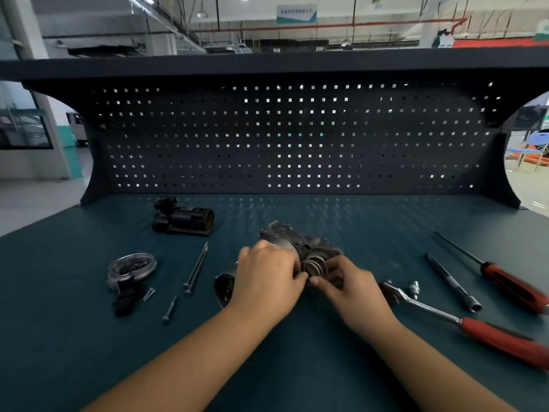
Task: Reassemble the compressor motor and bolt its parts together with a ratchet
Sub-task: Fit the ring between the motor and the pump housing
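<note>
The grey metal compressor motor body (300, 240) lies on its side in the middle of the bench. My left hand (267, 278) is curled over its cylindrical housing and hides most of it. My right hand (350, 288) pinches the round ringed opening (314, 265) at the motor's near end with thumb and fingers. A ratchet (445, 316) with a red handle lies to the right of my right hand, a small socket (413, 288) beside its head. Two long bolts (196, 267) and a shorter bolt (170, 310) lie to the left.
A black cylinder part (184, 220) sits at the back left. A clear round cover (132, 266) with a black piece (127, 298) and small screws (149, 293) lies at the left. An extension bar (451, 282) and a red-handled screwdriver (505, 281) lie at the right. A pegboard (282, 138) walls the back.
</note>
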Demonstrator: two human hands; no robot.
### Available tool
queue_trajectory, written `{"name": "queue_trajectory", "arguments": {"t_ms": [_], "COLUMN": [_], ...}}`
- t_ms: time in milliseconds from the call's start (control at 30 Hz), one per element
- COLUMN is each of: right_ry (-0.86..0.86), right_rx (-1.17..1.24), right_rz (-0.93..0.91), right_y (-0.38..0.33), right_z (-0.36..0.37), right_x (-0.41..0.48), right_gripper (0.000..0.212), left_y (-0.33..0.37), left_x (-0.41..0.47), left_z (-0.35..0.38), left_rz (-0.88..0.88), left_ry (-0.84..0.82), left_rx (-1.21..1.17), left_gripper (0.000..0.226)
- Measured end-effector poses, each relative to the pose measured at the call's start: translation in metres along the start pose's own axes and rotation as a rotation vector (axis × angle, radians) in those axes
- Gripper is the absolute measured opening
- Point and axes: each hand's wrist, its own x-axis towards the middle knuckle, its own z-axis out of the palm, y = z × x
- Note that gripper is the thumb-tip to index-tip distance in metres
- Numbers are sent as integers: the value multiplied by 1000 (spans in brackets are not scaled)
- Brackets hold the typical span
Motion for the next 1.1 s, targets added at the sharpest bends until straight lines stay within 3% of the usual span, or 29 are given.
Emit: {"name": "queue_trajectory", "arguments": {"t_ms": [167, 567, 733, 833, 1000, 1100], "right_ry": [-29, 160, 263, 135, 86, 96], "right_rx": [-84, -343, -187, -48, -53, -80], "right_rz": [-25, -27, 1, -59, -108, -117], "right_y": [-3, 1, 5, 7, 11, 13], "right_z": [-1, 2, 2, 2, 6, 7], "right_x": [-2, -4, -2, -2, 0, 1], "right_gripper": [34, 41, 58, 82, 70, 65], "left_y": [-3, 3, 4, 0, -19, -58], "left_x": [26, 40, 46, 50, 56, 67], "left_z": [-8, 3, 5, 5, -4, -11], "left_rz": [99, 221, 235, 210, 127, -5], "left_ry": [-146, -186, -194, -253, -226, -71], "left_rx": [95, 124, 164, 154, -22, -123], "left_gripper": [20, 13, 16, 24, 32, 23]}}
